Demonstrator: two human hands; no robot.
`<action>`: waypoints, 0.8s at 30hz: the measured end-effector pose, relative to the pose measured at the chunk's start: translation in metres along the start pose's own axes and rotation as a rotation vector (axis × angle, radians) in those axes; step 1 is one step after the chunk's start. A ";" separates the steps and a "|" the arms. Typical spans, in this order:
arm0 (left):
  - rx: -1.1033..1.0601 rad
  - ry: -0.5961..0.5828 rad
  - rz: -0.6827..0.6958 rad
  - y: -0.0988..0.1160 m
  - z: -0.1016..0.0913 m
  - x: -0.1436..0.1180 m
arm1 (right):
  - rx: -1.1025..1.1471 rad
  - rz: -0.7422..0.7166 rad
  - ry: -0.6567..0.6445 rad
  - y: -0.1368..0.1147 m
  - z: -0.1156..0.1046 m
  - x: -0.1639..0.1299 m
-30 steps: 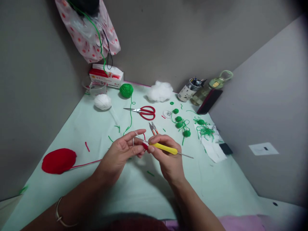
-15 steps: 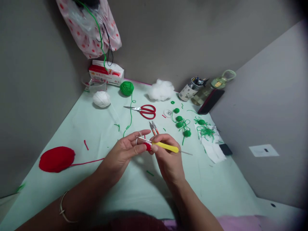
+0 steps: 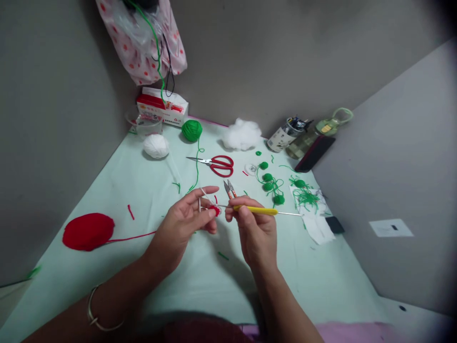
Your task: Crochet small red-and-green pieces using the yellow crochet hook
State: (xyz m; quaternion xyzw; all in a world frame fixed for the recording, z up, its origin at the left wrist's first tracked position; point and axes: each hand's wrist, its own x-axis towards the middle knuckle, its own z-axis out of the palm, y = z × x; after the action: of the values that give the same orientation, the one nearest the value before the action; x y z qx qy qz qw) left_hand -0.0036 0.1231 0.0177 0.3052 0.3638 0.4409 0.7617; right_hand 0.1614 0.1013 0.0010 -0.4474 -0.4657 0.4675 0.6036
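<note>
My left hand [image 3: 191,216] pinches a small red and white crochet piece [image 3: 215,210] between thumb and fingers. White yarn [image 3: 203,192] loops over its raised index finger. In my right hand [image 3: 255,226] is a crochet hook [image 3: 259,210] with a yellow handle, held level, its metal tip at the crochet piece. A thin metal shaft also sticks out of the handle's right end. Red yarn runs from my left hand to a red yarn ball [image 3: 88,232] on the left. Just beyond my hands lie small thread snips [image 3: 230,189], partly covered by my right hand.
Red-handled scissors [image 3: 221,166], a green yarn ball [image 3: 192,130], a white yarn ball [image 3: 156,146] and white stuffing [image 3: 242,134] lie farther back. Several small green crocheted balls [image 3: 267,186] are to the right. A pen holder [image 3: 282,137], bottle [image 3: 298,145] and phone [image 3: 314,154] stand at back right.
My right hand has drawn the hook a little to the right and levelled it, apart from my left fingers. The crochet piece stays in my left hand. The view has shifted slightly.
</note>
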 end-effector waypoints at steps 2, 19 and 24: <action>0.041 -0.013 0.038 -0.001 -0.001 -0.001 | 0.012 -0.017 -0.024 0.000 0.001 -0.001; -0.147 -0.397 -0.102 0.016 0.068 -0.007 | -0.195 -0.405 0.188 -0.052 -0.032 -0.019; -0.102 -0.155 -0.057 0.006 0.043 -0.001 | -0.144 -0.197 0.115 -0.030 -0.017 -0.009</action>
State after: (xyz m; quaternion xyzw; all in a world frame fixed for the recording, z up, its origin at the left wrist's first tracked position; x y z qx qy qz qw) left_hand 0.0285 0.1182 0.0459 0.2890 0.2893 0.4121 0.8142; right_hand 0.1809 0.0858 0.0261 -0.4680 -0.5043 0.3447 0.6386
